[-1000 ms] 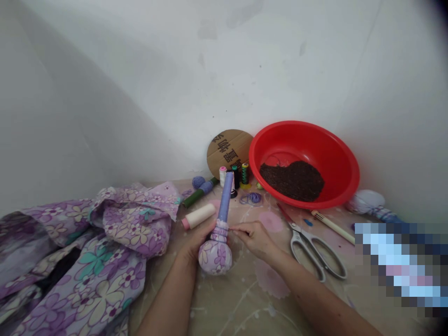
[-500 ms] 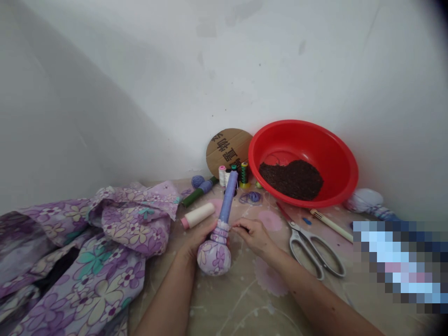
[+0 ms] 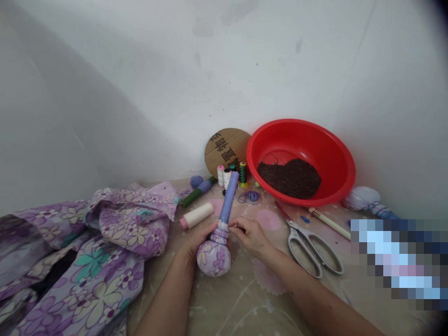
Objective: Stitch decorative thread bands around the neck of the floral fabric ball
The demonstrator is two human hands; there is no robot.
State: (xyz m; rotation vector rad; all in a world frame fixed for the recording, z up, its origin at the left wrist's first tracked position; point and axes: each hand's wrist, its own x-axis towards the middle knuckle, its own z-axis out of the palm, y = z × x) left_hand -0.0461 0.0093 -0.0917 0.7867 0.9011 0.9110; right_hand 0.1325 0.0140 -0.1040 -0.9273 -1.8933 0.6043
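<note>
A floral cloth-covered ball (image 3: 213,258) with a long purple-wrapped handle (image 3: 229,198) stands tilted in front of me, round end down. Cord or thread circles the gathered cloth at its neck (image 3: 220,233). My left hand (image 3: 201,240) grips it from the left at the neck, its fingers partly hidden behind. Close on the right of the neck, my right hand (image 3: 250,233) has thumb and fingertips pinched together. Whatever lies in that pinch is too small to name. A white thread spool (image 3: 198,215) with a pink end lies left of the handle.
Scissors (image 3: 310,247) lie right of my right hand, beside a cream stick (image 3: 329,223). Behind them stands a red basin (image 3: 336,154) with dark brown grains. Thread spools (image 3: 242,175) and a cardboard disc (image 3: 224,147) are at the wall. Floral fabric (image 3: 105,275) is heaped left.
Both hands keep nearly the same hold and position. The right hand's pinch stays beside the neck. The whole view has shifted slightly.
</note>
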